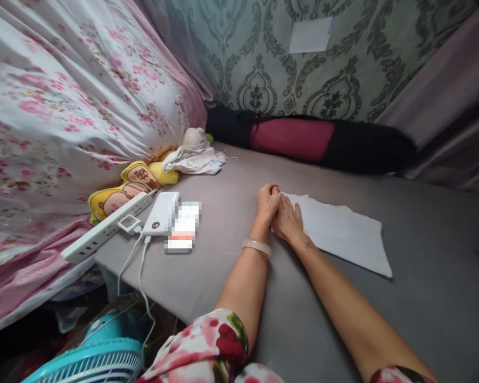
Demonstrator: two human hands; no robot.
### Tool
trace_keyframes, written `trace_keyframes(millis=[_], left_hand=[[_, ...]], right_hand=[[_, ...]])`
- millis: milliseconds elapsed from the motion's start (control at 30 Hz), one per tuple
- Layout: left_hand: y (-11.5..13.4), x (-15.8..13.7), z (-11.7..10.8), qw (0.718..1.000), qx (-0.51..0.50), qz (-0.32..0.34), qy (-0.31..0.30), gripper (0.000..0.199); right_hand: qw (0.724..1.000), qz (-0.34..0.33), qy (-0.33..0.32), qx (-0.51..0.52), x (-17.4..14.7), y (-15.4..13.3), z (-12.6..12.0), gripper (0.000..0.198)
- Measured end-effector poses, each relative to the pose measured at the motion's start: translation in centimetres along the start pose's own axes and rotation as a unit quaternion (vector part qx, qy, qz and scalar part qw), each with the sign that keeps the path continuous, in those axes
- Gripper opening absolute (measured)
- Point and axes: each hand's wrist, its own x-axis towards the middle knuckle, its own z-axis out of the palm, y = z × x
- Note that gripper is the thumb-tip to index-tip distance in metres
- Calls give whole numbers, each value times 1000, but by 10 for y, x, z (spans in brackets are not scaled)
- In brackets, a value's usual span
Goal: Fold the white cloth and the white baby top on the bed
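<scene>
A white cloth [339, 226], folded into a flat oblong, lies on the grey bed sheet with its long side running off to the right. At its left end my left hand [267, 203] is closed, its curled fingers gripping the edge; the fingertips are partly hidden. Right beside it, touching it, my right hand [288, 217] rests palm down on the same end of the cloth, fingers stretched out. A pale bangle [257, 246] circles my left wrist.
At the left are a power strip [107, 226], a white power bank [162, 213] with cables, a blurred-out object [183, 227] and a yellow plush [122, 194]. Crumpled cloth [201, 159] lies farther back. A black-and-red long bag [291, 137] lines the wall. A turquoise fan [91, 356] stands below.
</scene>
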Motion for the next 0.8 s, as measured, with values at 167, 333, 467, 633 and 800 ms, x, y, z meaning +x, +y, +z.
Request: trace_keyframes(millis=[167,333,467,633,800], left_hand=[[3,-2,1,1000,14,16,-20,28],[10,-6,3,997,45,49,-44,28],[20,-16,13,987,85,90,-103,29],[28,-35,30,949,177,147,-215,40],[23,-45,36,891,304,189,-280,43]], right_hand=[[999,7,-11,42,1,2,-3,59],[997,40,8,64,-6,20,-10,56],[996,78,17,37,-20,47,-17,55],[995,102,12,15,-34,74,-24,53],[995,98,4,9,-39,82,-18,53]])
